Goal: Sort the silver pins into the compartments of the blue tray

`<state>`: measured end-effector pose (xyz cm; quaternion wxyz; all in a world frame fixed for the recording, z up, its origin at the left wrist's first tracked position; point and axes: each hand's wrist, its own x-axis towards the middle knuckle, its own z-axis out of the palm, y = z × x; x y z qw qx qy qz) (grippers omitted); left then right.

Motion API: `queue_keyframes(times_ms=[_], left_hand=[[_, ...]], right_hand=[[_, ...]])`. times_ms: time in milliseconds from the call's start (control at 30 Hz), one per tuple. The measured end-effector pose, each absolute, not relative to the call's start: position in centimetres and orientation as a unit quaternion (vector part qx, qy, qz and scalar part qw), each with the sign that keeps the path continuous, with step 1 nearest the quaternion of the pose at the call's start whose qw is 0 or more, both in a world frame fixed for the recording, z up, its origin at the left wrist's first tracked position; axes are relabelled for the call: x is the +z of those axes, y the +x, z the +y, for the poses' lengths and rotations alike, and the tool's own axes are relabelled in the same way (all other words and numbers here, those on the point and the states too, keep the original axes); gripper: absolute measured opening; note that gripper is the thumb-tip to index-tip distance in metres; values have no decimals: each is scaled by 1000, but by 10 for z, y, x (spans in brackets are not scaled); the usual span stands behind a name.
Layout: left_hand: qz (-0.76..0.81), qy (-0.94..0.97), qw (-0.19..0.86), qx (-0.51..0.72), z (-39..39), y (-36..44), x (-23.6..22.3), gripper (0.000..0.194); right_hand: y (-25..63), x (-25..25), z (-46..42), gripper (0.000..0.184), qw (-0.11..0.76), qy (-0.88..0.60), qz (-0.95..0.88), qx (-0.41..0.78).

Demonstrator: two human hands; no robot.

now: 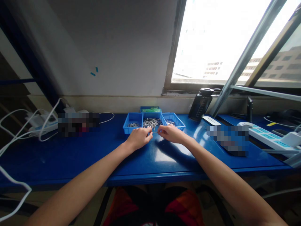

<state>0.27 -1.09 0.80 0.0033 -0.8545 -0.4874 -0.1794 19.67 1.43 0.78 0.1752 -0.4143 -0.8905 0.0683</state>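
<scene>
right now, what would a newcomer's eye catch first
Probably the bright window at the upper right. Next come the left hand and right hand, close together over the desk with a thin metal piece between them, in front of a pile of metal pieces between two blue trays.

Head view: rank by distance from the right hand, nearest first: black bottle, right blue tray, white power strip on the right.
1. Right blue tray: just beyond the right hand.
2. Black bottle: farther right, near the window.
3. White power strip: far right.
</scene>
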Motion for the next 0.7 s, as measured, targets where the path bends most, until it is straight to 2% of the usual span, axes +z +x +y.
queue_keyframes(times_ms=[233, 400, 700], left_hand=[[-478, -870, 7, -118, -5, 0, 1, 29], [-458, -882, 5, -114, -5, -1, -2, 32], [-475, -872, 1, -115, -5, -2, 0, 30]], right_hand=[[195, 13, 9, 14, 232, -397, -886, 62], [191, 13, 5, 14, 232, -378, -893, 74], [203, 22, 9, 18, 268, -449, -853, -9]])
